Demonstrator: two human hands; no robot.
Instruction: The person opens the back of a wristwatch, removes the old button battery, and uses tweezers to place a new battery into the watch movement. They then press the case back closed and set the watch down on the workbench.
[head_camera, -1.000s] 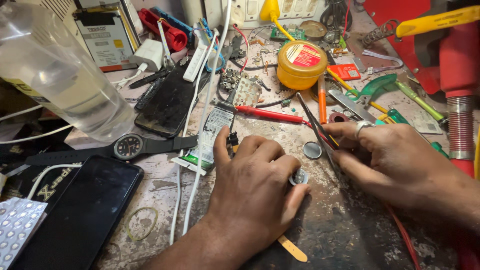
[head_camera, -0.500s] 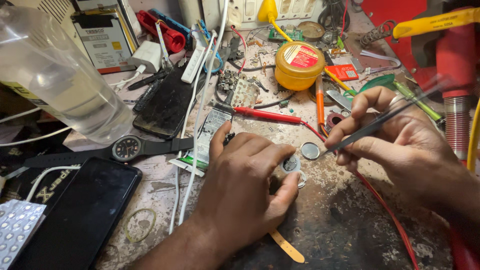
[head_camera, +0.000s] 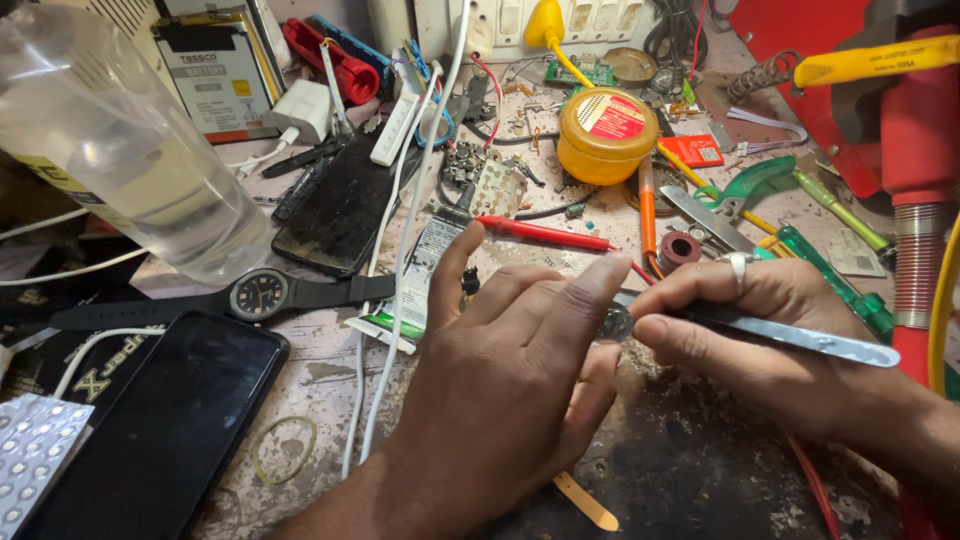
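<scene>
Here the cluttered surface (head_camera: 330, 375) spreads out beyond both hands, and the biggest thing on it, a clear plastic bottle (head_camera: 110, 140), lies far out past the left hand toward the upper left. Nearer, to the left of that hand, sits a dark phone (head_camera: 165, 420) face up, with a second, dusty phone (head_camera: 345, 205) further off above it and a black wristwatch (head_camera: 262, 295) stretched between the two. Beyond the fingertips stands a round yellow tin (head_camera: 605, 135) with a red label, and a red-handled probe (head_camera: 545, 233) lies just past the left thumb. The left hand (head_camera: 500, 390) is curled, its fingertips pinching a small round metal part (head_camera: 616, 323) and holding it just clear of the surface, right between the two hands. The right hand (head_camera: 770, 340), a ring on one finger, is closed around flat metal tweezers (head_camera: 800, 338) whose tip meets that part. Half a second ago the tweezers were raised and angled away while the round piece sat lower under the left fingers; now the tool has swung down and the hands have closed together, so the work seems to have passed from reaching to fine handling of the small piece.
</scene>
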